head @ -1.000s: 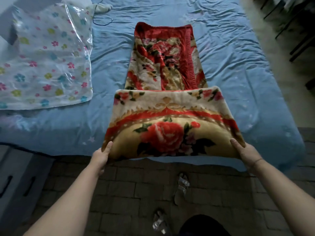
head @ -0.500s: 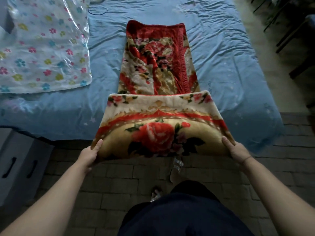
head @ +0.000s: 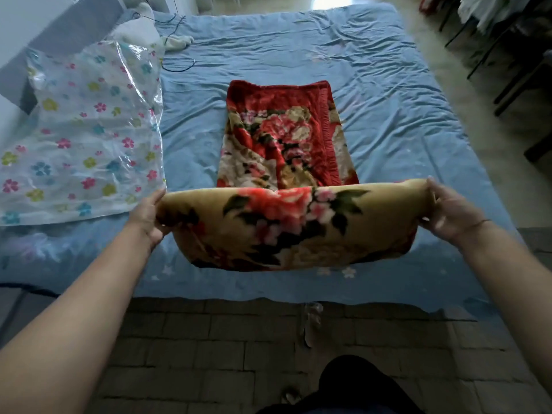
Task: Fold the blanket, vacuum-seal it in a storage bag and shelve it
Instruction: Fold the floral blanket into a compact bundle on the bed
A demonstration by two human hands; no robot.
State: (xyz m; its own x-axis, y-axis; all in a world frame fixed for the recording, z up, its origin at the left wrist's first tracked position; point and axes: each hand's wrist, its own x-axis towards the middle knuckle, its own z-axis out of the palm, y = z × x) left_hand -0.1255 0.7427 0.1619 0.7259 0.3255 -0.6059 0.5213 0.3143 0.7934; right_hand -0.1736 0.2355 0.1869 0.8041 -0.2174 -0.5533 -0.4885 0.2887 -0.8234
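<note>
Left hand (head: 149, 215) and right hand (head: 448, 213) each grasp 1 near corner of blanket (head: 286, 186), raised above bed (head: 403, 121); far part lies flat. Looks thick, soft, floppy, fairly heavy: sags mid-span, best held at corners.

View from above a person's 2 bare forearms reaching toward a bed covered by a wrinkled blue sheet (head: 388, 94). A floral blanket (head: 286, 138), red and cream with large roses, lies as a long narrow strip down the middle of the bed. Its near end is lifted off the sheet, sagging between the hands. The left hand (head: 149, 215) grips the left corner, and the right hand (head: 448, 212) grips the right corner. On the bed's left side lies a clear plastic storage bag (head: 80, 138) printed with small coloured flowers. A dark cord (head: 177, 65) lies near the bed's far end. Brick-pattern floor (head: 209, 339) fills the foreground.
</note>
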